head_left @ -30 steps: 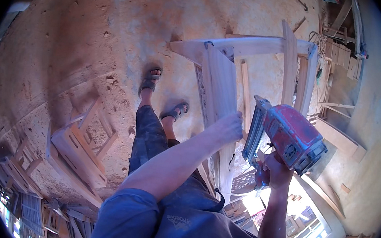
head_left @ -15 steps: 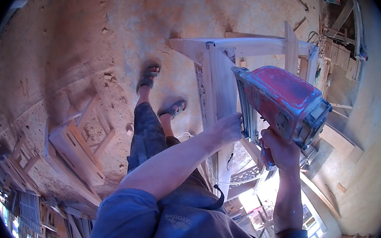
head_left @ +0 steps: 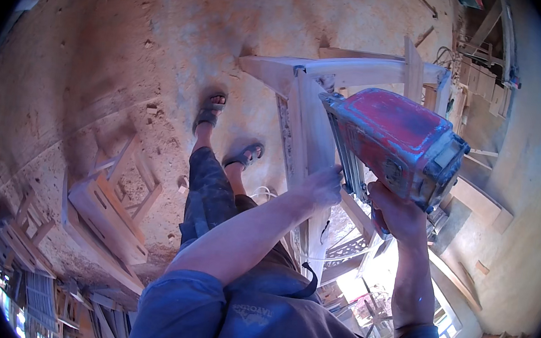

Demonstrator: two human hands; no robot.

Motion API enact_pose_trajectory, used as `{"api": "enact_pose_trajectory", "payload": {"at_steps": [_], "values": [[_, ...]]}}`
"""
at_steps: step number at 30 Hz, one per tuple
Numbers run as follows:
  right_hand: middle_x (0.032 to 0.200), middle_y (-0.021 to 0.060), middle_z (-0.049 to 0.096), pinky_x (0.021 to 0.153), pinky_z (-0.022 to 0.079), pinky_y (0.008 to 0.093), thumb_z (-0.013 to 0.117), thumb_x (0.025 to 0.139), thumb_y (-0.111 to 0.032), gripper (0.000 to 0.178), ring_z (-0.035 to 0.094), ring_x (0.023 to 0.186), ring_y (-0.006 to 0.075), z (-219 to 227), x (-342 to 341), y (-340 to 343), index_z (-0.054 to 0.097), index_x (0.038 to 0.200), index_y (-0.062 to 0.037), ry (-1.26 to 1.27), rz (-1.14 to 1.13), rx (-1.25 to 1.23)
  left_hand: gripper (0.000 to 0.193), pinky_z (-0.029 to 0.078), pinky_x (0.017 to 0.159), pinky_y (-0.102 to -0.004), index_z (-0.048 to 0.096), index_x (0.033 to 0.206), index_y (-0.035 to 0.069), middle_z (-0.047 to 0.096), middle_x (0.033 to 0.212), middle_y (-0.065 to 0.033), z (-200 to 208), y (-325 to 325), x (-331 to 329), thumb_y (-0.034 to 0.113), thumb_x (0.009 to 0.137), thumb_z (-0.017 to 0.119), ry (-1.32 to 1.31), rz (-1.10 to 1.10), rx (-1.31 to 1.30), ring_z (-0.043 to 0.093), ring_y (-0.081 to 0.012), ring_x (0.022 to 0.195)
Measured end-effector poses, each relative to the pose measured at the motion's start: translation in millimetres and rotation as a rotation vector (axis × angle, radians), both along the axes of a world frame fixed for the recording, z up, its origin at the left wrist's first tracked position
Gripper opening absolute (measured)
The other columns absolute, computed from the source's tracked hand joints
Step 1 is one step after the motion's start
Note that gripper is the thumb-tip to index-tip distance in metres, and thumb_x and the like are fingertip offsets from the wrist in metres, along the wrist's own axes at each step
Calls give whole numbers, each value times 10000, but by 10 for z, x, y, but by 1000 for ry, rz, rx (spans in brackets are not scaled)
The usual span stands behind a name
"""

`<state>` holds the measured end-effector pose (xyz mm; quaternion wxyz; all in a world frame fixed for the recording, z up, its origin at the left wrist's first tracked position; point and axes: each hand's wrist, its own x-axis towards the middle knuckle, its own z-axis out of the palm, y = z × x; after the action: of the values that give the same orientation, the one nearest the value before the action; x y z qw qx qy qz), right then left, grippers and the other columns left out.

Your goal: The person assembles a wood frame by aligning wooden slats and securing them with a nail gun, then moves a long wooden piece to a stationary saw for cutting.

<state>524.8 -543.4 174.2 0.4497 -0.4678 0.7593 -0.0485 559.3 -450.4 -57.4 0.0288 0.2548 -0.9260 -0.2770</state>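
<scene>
My right hand (head_left: pixel 402 211) is wrapped round the handle of a worn red nail gun (head_left: pixel 394 132). The gun's nose points to the upper left, over a pale wooden beam (head_left: pixel 313 131) of a large wooden frame. Alongside the gun's long metal magazine (head_left: pixel 345 153), my left hand (head_left: pixel 319 187) rests at the beam with its fingers curled closed. Whatever those fingers hold, if anything, is hidden. The gun covers part of the frame behind it.
A thin pale hose (head_left: pixel 349 260) curves below the beam. Slotted wooden pieces (head_left: pixel 106 215) lie on the dusty floor (head_left: pixel 99 55) at left. A loose board (head_left: pixel 414 72) leans across the frame's far rail. Planks (head_left: pixel 485 203) lie by the right wall.
The nail gun and my right hand have shifted slightly left, bringing the nose further over the beam. My left hand has hardly moved.
</scene>
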Motion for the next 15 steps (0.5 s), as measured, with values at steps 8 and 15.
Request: {"api": "enact_pose_trajectory", "payload": {"at_steps": [8, 15], "values": [[577, 22, 558, 353, 361, 263, 621, 934, -105, 101, 486, 385, 97, -75, -17, -118, 649, 871, -30, -192, 26, 58, 89, 462, 845, -273, 653, 876, 188, 653, 726, 24, 368, -233, 355, 107, 838, 651, 9, -69, -102, 664, -154, 837], [570, 21, 556, 350, 369, 272, 624, 931, -94, 92, 494, 387, 96, -93, 50, -158, 648, 861, -40, -85, 221, -49, 99, 506, 744, -299, 648, 910, 175, 653, 755, -14, 107, -7, 153, 104, 841, 644, 86, 163, -115, 664, -164, 803]]}}
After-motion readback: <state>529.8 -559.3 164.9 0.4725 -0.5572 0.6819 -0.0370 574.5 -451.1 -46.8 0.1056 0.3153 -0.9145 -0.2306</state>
